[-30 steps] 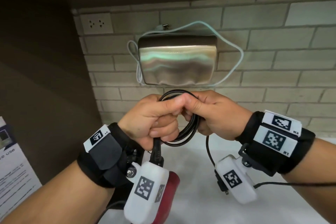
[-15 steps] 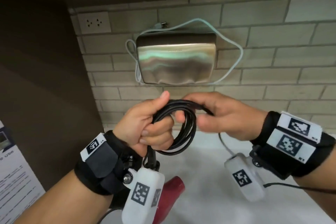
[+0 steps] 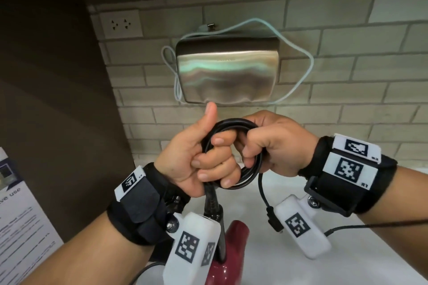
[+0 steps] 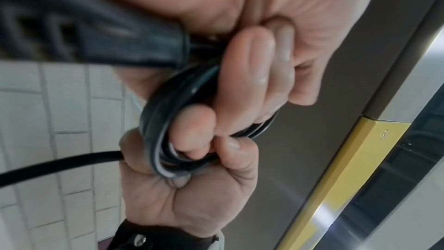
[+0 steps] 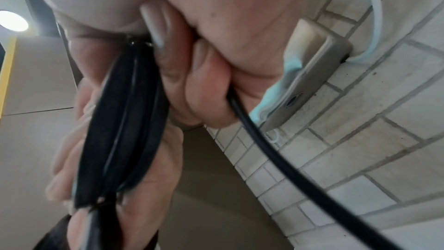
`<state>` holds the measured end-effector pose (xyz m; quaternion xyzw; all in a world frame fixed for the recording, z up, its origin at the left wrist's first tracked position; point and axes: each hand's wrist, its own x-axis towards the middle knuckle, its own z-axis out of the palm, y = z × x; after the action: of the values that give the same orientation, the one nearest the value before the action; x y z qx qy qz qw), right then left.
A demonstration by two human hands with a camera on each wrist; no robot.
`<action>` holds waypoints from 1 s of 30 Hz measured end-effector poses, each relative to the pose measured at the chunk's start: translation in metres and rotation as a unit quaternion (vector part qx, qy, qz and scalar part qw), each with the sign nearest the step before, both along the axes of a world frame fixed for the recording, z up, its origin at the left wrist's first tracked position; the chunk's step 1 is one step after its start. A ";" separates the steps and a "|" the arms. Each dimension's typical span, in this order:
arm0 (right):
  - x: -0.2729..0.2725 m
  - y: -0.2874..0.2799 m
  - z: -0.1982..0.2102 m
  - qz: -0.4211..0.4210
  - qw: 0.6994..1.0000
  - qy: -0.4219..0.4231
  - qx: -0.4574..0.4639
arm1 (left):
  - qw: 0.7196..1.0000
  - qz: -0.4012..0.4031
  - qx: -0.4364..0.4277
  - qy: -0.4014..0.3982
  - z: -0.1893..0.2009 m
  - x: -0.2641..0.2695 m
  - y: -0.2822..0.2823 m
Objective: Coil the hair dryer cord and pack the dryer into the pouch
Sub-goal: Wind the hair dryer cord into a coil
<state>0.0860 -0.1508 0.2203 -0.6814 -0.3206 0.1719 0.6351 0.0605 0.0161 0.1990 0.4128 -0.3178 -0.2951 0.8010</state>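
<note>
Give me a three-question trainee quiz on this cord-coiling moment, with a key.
1. True or false: the pouch lies on the counter.
2. Which grips the cord coil? A) left hand only B) right hand only C) both hands
3. Fill in: the red dryer hangs below the ____ hand.

Key: 1 false, it hangs on the brick wall; 2 C; 3 left.

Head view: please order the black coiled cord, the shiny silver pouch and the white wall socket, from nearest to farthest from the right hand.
1. Black coiled cord: gripped in the right hand itself, and in the left hand.
2. Shiny silver pouch: hanging on the brick wall, just above the hands.
3. White wall socket: up at the wall's far left.
</note>
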 end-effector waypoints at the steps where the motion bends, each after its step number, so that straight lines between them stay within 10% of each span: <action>1: 0.002 -0.001 -0.001 0.005 1.000 0.001 0.001 | 1.000 0.002 0.004 -0.002 -0.001 0.000 0.000; 10: 0.026 -0.024 -0.004 0.107 0.993 0.003 0.040 | 0.998 0.060 -0.002 0.019 -0.002 -0.003 0.005; 18: 0.047 -0.079 -0.043 -0.117 0.968 -0.135 -0.178 | 0.996 0.069 -0.027 0.046 -0.005 -0.004 0.023; 23: 0.028 -0.047 -0.068 -0.125 0.857 -0.325 -0.380 | 0.991 0.115 -0.026 0.059 0.005 -0.001 0.013; 27: 0.022 -0.001 -0.058 -0.255 0.962 -0.076 -0.061 | 0.989 0.133 -0.024 0.058 0.010 -0.003 -0.006; 30: 0.011 0.018 -0.034 -0.183 0.947 0.123 0.234 | 0.984 0.162 -0.026 0.066 0.012 -0.002 -0.008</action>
<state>0.0966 -0.1326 0.1865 -0.5344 -0.1410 0.0551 0.8316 0.0582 0.0078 0.2106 0.4175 -0.2003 -0.1798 0.8679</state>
